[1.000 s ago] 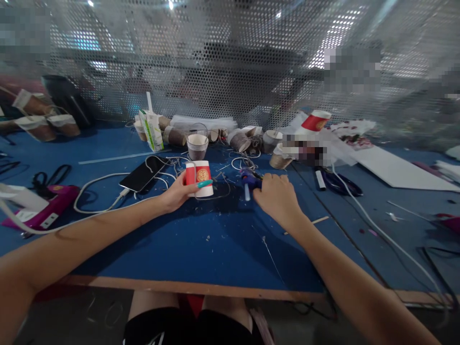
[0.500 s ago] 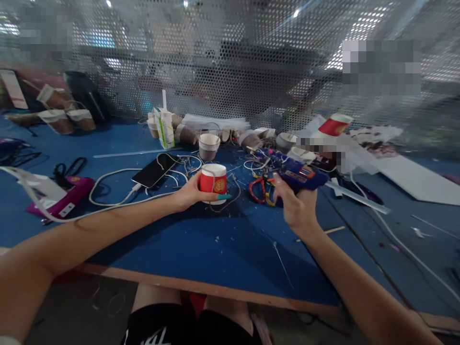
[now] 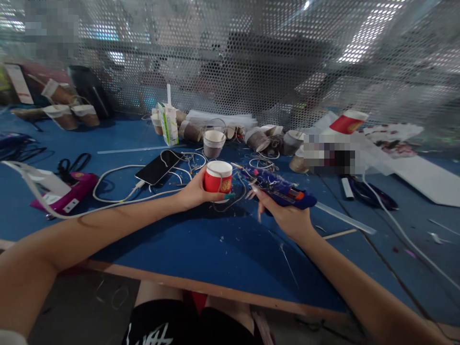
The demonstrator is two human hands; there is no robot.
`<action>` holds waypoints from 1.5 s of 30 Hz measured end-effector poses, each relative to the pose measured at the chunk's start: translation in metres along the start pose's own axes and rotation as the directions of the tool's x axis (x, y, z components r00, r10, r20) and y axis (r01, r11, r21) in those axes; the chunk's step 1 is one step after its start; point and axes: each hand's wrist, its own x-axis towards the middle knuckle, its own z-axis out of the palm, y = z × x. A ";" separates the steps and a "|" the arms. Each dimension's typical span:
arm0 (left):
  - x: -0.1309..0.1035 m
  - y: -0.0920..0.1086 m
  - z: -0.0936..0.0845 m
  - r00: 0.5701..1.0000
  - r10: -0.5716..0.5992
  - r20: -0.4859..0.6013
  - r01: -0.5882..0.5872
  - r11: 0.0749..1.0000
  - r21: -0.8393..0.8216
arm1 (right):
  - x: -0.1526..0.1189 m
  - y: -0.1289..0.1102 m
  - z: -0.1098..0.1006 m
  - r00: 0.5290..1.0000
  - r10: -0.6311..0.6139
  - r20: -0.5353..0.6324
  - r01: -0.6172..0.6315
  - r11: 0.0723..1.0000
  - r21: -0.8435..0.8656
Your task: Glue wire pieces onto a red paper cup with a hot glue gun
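A red and white paper cup [image 3: 217,179] is gripped by my left hand [image 3: 197,192], thumb across its front. A thin cord runs over the cup and trails down beside it. My right hand [image 3: 287,213] is wrapped round a blue hot glue gun [image 3: 280,188], its nozzle pointing left, close to the cup's right rim. I cannot tell whether the nozzle touches the cup. From the gun's rear sticks a long clear glue stick [image 3: 347,218].
A black phone [image 3: 158,168] on a white cable lies left of the cup. Behind stand a cord-handled cup [image 3: 213,144] and a drink carton [image 3: 168,124]. A purple power strip [image 3: 68,191] lies at left. Another red cup [image 3: 348,121] rests at back right, near a white board [image 3: 427,179].
My right hand has brought the glue gun left, its nozzle now near the cup's rim. My left hand still holds the cup. The view has shifted slightly.
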 end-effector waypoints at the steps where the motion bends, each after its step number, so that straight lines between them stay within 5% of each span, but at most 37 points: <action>1: 0.000 0.000 0.000 1.000 0.007 -0.003 -0.007 1.000 0.006 | -0.001 -0.001 0.001 0.999 0.006 0.037 -0.007 1.000 0.026; 11: 0.002 -0.005 -0.003 0.999 0.033 0.009 -0.034 0.999 0.020 | 0.001 -0.015 0.000 0.963 -0.270 -0.025 0.265 0.956 -0.123; 21: 0.000 0.001 0.000 0.999 -0.036 -0.025 0.036 0.999 0.016 | -0.002 -0.006 0.001 0.974 -0.227 0.015 0.225 0.955 -0.191; 45: 0.000 0.000 0.001 1.000 0.007 0.003 -0.007 1.000 0.013 | -0.003 -0.006 -0.002 0.984 -0.170 0.052 0.178 0.951 -0.254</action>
